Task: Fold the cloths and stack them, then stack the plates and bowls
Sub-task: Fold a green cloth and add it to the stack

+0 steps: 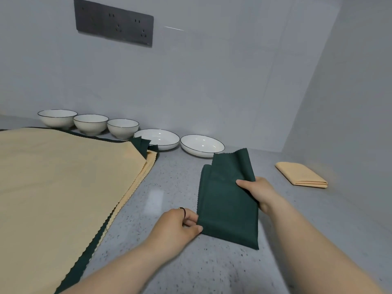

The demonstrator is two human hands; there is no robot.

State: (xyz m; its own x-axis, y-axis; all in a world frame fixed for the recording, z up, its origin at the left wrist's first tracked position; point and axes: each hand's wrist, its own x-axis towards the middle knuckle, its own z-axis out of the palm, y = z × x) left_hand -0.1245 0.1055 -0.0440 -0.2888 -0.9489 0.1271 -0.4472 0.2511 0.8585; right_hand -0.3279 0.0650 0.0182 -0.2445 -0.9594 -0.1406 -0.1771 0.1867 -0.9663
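Green cloth (228, 200), half-folded on the counter (169, 183), is pinched at its near corner by the left hand (180, 224) and its right edge by the right hand (257, 190); square the edges before creasing.

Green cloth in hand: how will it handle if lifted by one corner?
Likely floppy: the green cloth bends loosely at its far flap. Probably light: the left hand and right hand hold it with mere pinches. Layers may fall open.
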